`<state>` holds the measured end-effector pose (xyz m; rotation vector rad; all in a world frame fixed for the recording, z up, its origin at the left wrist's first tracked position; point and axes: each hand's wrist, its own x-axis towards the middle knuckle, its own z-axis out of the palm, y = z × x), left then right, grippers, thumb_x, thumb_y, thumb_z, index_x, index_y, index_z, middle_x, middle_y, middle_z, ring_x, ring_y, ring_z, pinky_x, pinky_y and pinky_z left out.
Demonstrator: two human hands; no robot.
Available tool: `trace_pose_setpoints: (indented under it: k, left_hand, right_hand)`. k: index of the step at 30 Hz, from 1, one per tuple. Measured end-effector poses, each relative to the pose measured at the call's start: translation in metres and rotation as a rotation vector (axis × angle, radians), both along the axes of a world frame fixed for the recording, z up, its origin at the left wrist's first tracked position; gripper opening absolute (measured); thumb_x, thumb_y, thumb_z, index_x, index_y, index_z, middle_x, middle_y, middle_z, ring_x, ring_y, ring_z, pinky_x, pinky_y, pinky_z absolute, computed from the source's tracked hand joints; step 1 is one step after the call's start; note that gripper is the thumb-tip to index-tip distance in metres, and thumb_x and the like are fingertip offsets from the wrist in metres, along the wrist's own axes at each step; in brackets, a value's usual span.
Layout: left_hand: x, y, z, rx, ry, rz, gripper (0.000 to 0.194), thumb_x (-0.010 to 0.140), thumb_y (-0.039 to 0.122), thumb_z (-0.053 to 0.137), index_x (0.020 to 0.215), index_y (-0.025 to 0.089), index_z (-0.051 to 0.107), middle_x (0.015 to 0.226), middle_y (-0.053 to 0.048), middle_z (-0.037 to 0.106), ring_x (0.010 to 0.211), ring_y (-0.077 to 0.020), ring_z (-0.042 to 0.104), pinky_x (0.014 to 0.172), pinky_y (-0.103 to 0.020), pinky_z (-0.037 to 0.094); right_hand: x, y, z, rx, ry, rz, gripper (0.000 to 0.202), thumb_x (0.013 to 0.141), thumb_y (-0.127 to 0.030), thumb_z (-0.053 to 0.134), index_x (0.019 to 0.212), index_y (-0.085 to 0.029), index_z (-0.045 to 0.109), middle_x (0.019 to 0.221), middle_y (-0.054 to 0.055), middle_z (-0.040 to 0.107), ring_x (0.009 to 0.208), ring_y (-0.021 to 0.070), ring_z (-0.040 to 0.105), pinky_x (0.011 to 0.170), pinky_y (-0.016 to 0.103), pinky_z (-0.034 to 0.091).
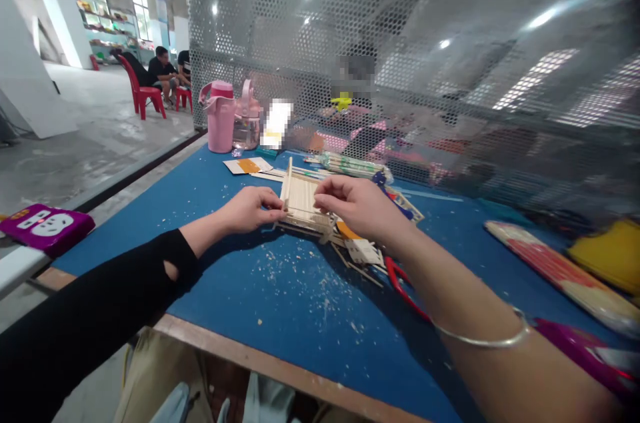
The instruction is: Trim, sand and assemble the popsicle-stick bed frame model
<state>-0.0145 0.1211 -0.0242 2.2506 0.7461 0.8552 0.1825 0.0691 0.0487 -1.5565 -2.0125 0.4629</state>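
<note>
A small structure of pale wooden sticks [302, 200] rests on the blue table, with a raised edge on its left side. My left hand [255, 208] pinches its left front corner between thumb and fingers. Over its right side is my right hand [350, 203], thumb and fingertips drawn together; whatever they hold, if anything, is too small to make out. Loose sticks [367, 273] and a white and orange card piece [363, 250] lie just right of the structure, partly under my right hand.
Red-handled scissors [400, 286] lie beneath my right forearm. Behind stand a pink flask [220, 118], a clear bottle [247, 123] and a perforated metal screen [280, 43]. A long packet [560, 270] lies right. Wood crumbs dot the blue table [225, 296]. People sit far left.
</note>
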Motion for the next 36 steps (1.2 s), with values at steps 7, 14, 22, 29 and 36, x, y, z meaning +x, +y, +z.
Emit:
trace_pose_setpoints:
  k: [7, 14, 22, 29, 36]
  left_hand:
    - [-0.009, 0.001, 0.005, -0.041, 0.039, 0.007, 0.013, 0.076, 0.025, 0.062, 0.075, 0.018, 0.073, 0.074, -0.003, 0.062, 0.069, -0.0152, 0.056, 0.068, -0.029, 0.043]
    - [-0.004, -0.001, 0.004, -0.154, 0.020, 0.064, 0.014, 0.073, 0.021, 0.065, 0.080, 0.014, 0.074, 0.068, -0.003, 0.064, 0.066, -0.0149, 0.055, 0.065, -0.028, 0.042]
    - [-0.001, -0.007, 0.005, -0.141, 0.044, 0.106, 0.014, 0.074, 0.021, 0.063, 0.079, 0.014, 0.074, 0.065, -0.001, 0.061, 0.066, -0.0140, 0.054, 0.062, -0.026, 0.040]
    - [0.000, -0.010, 0.007, -0.088, 0.071, 0.125, 0.016, 0.074, 0.021, 0.061, 0.080, 0.013, 0.074, 0.065, -0.002, 0.062, 0.065, -0.0132, 0.054, 0.059, -0.025, 0.039]
    - [-0.001, -0.012, 0.009, -0.071, 0.063, 0.124, 0.017, 0.075, 0.022, 0.060, 0.080, 0.014, 0.073, 0.068, -0.003, 0.064, 0.066, -0.0126, 0.054, 0.059, -0.025, 0.038]
  right_hand:
    - [0.001, 0.036, -0.008, -0.491, 0.145, 0.270, 0.010, 0.066, -0.032, 0.065, 0.066, -0.023, 0.063, 0.063, 0.001, 0.066, 0.056, 0.0129, 0.058, 0.053, 0.028, 0.045]
    - [0.001, 0.053, -0.015, -0.651, 0.199, 0.234, 0.023, 0.060, -0.043, 0.071, 0.065, -0.022, 0.068, 0.062, 0.002, 0.065, 0.054, 0.0132, 0.058, 0.051, 0.030, 0.048]
    - [-0.015, 0.049, -0.007, -0.655, 0.101, 0.045, 0.018, 0.070, -0.033, 0.069, 0.057, -0.020, 0.066, 0.059, 0.002, 0.063, 0.052, 0.0120, 0.058, 0.053, 0.030, 0.050]
    - [-0.011, 0.048, -0.008, -0.696, 0.192, 0.212, 0.022, 0.065, -0.042, 0.071, 0.060, -0.022, 0.064, 0.061, 0.001, 0.062, 0.058, 0.0123, 0.058, 0.056, 0.029, 0.050]
    - [-0.012, 0.045, -0.005, -0.761, 0.208, 0.227, 0.023, 0.063, -0.042, 0.073, 0.061, -0.022, 0.062, 0.064, 0.001, 0.060, 0.059, 0.0112, 0.056, 0.058, 0.027, 0.049]
